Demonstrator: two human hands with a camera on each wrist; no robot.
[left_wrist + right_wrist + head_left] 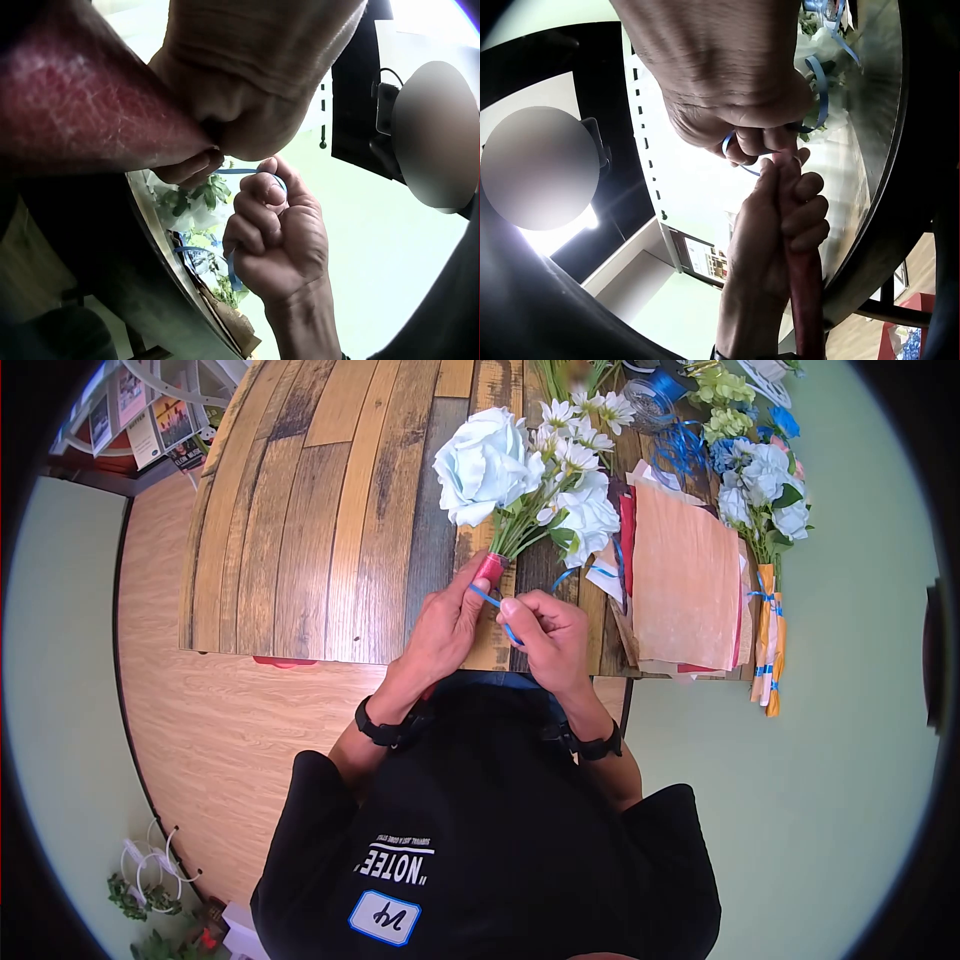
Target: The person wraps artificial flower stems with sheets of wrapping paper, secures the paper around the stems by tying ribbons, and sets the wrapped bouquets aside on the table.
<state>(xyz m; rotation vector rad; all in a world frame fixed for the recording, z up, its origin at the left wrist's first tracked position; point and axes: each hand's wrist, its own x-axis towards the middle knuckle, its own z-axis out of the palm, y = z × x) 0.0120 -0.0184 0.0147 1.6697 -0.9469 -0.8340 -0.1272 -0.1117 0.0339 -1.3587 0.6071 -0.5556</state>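
A bouquet with large pale blue roses [487, 468] and small white daisies [575, 455] has its stems in red wrapping [490, 569], also seen in the left wrist view as a red wrapped handle [90, 105]. The left hand [440, 628] grips that wrapping, its fingers curled round it in the right wrist view. Close beside it, the right hand [550, 636] pinches a blue ribbon [484, 596] between thumb and fingers. The ribbon runs from the left thumb at the wrapping across to the right hand.
Brown and red wrapping sheets [686, 580] lie right of the hands. Beyond them a second bouquet [765, 475] has its wrapped stems [768, 650] past the table edge. Blue ribbon rolls [655, 405] and green flowers [722, 395] are at the back right.
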